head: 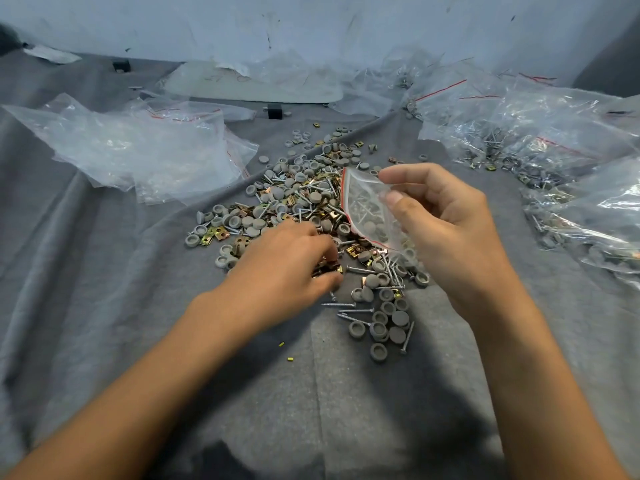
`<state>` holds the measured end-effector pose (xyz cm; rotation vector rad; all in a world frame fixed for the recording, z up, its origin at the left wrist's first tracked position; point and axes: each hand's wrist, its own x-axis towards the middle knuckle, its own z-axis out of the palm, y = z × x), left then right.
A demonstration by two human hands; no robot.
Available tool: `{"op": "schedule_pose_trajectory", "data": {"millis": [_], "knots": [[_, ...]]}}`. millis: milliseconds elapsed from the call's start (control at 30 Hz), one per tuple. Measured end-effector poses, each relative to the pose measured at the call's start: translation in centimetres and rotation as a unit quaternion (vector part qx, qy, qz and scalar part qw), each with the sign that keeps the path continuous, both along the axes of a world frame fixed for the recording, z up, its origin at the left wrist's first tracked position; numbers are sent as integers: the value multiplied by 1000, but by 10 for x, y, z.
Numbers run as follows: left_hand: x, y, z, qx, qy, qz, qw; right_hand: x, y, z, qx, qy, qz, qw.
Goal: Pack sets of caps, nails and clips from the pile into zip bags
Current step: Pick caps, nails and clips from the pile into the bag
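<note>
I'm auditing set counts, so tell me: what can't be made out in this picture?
Head view only:
Piece count inside the zip bag: crinkled plastic and the right hand cover part of it.
How many clips the left hand pinches: its fingers hide them.
Contents of the filled bags at right: glare, small, cut by the edge.

A wrinkled grey felt cloth [86, 289] covers the whole surface, with long folds running toward the back. Behind it stands a pale bluish wall [311, 26], scuffed and streaked with dark marks. A flat pale board [256, 86] lies near the wall, with two small black blocks [121, 65] close by. The light is soft and even.
</note>
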<state>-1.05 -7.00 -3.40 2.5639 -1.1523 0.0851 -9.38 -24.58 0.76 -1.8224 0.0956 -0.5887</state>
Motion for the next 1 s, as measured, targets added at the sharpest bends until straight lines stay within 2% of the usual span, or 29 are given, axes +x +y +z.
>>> {"op": "schedule_pose_trajectory", "data": {"millis": [300,467,667,1000], "knots": [[-2,-7,-4,13,-83,-27,996,0,-2,-1,-1,-2,-4,1000],[5,-1,-5,4,-62,-19,998,0,-3,-1,1,-6,-1,1000],[16,11,13,-131,12,5,991,-1,-3,-1,4,-3,9,1000],[4,5,26,-299,116,1,947,0,-1,-2,-6,9,19,1000]]}}
